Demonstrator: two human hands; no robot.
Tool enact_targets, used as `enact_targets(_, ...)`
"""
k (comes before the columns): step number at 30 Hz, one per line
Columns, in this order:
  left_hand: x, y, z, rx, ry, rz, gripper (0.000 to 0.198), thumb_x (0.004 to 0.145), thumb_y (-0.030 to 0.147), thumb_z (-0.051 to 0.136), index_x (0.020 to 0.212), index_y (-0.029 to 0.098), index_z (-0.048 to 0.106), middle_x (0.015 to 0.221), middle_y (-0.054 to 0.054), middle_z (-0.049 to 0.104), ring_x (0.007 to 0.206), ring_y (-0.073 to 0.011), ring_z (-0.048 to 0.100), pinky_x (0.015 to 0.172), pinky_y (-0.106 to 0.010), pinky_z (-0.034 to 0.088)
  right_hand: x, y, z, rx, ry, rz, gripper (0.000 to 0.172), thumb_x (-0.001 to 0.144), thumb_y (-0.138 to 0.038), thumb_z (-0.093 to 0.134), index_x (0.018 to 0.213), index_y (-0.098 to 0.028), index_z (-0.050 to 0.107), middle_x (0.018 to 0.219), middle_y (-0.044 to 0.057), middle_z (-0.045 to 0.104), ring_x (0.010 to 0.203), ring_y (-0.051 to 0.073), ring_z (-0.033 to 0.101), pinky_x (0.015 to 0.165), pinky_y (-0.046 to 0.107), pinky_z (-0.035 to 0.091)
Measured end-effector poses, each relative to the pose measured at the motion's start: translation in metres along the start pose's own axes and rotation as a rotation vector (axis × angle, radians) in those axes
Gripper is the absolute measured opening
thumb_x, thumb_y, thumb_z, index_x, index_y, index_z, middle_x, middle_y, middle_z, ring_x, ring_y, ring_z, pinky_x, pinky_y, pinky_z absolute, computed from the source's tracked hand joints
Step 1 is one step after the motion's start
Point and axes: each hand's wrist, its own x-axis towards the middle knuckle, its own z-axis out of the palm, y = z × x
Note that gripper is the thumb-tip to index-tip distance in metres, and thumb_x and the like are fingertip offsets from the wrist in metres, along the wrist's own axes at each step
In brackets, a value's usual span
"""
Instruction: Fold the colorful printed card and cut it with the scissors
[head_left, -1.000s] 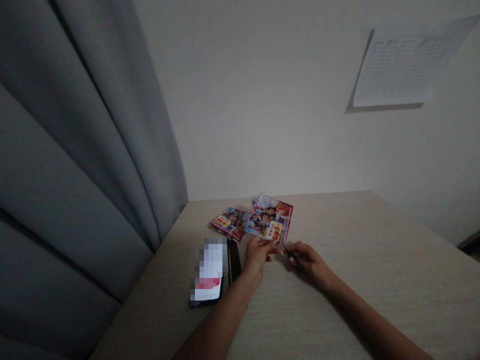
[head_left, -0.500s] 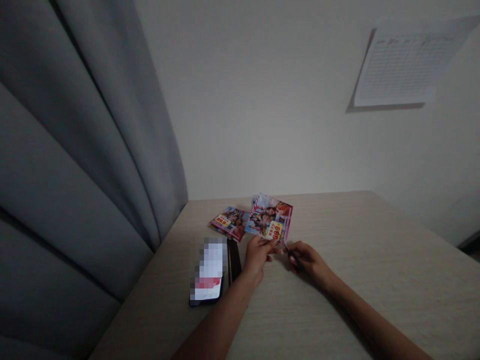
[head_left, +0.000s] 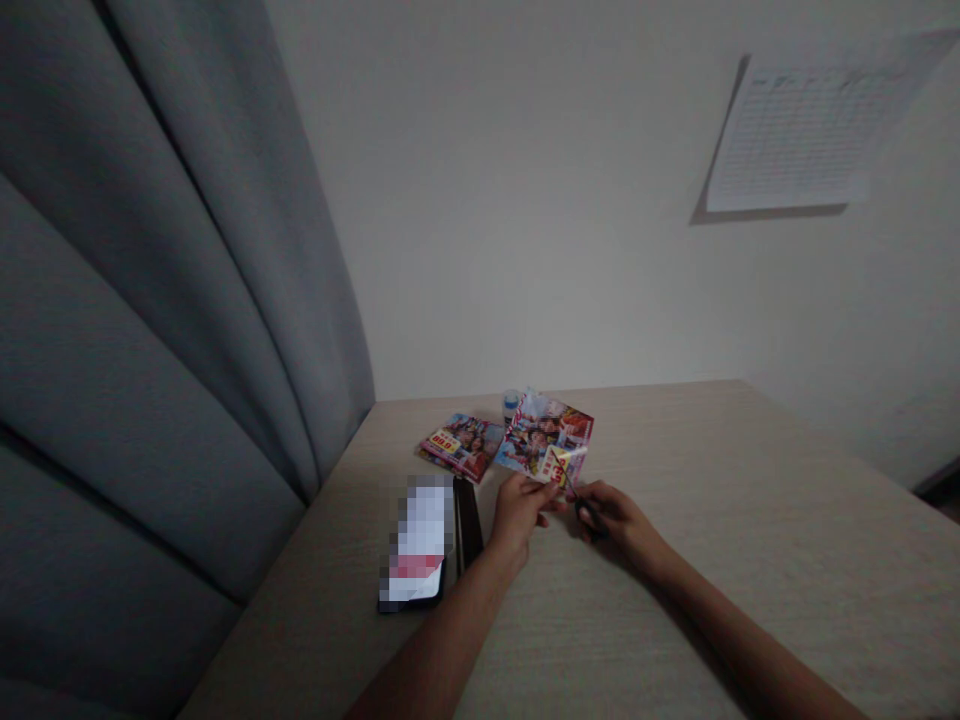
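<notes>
My left hand [head_left: 521, 512] pinches the lower edge of a colourful printed flyer [head_left: 544, 430], which is raised and tilted above the table. In my right hand [head_left: 619, 522] is a pair of scissors [head_left: 589, 514] with dark handles, gripped by the fingers. Its blades reach up and left over the flyer's lower right part, by the yellow price patch. Whether the blades are apart is too small to tell. Left of the held flyer lies a stack of similar flyers [head_left: 461, 445].
A phone [head_left: 420, 540] with a lit, blurred screen lies left of my left forearm, beside a dark brown strip-shaped thing [head_left: 469, 520]. Behind the flyer stands a small clear container [head_left: 511, 402] with a blue band. A grey curtain [head_left: 187, 300] borders the table's left side.
The flyer has shifted slightly to the right, showing more of the clear container behind it. The scissor blades now lie farther over the flyer. Both hands have barely moved.
</notes>
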Motion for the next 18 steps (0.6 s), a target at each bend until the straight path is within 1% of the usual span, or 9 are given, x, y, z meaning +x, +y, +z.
enact_targets(6,0.0010,-0.0015,-0.0004,0.004,0.012,-0.006,0.039,0.062,0.042,0.082,0.086,0.016,0.066,0.083,-0.007,0.076,0.060,-0.0159,0.070,0.043,-0.018,0.033,-0.0008,-0.0066,0.0015,0.007,0.003,0.010,0.041,0.078,-0.056,0.072,0.093,-0.018,0.062,0.067,-0.002,0.058,0.058,0.013,0.052,0.056,0.028,0.041)
enact_targets(13,-0.0003,-0.0008,0.0000,-0.005,0.010,-0.006,0.037,0.062,0.039,0.082,0.085,0.016,0.066,0.084,-0.007,0.076,0.060,-0.0158,0.070,0.043,-0.018,0.033,0.0000,0.0021,-0.0003,0.001,0.003,0.005,0.038,0.081,-0.054,0.070,0.094,-0.018,0.061,0.066,-0.003,0.056,0.056,0.013,0.051,0.054,0.027,0.039)
enact_targets(18,0.0002,-0.0010,-0.0001,0.005,0.015,-0.014,0.037,0.062,0.041,0.082,0.086,0.016,0.066,0.083,-0.007,0.076,0.060,-0.0155,0.070,0.043,-0.018,0.033,-0.0002,0.0013,0.0010,0.016,0.018,0.013,0.038,0.080,-0.053,0.071,0.092,-0.018,0.062,0.067,-0.002,0.056,0.057,0.012,0.050,0.054,0.027,0.038)
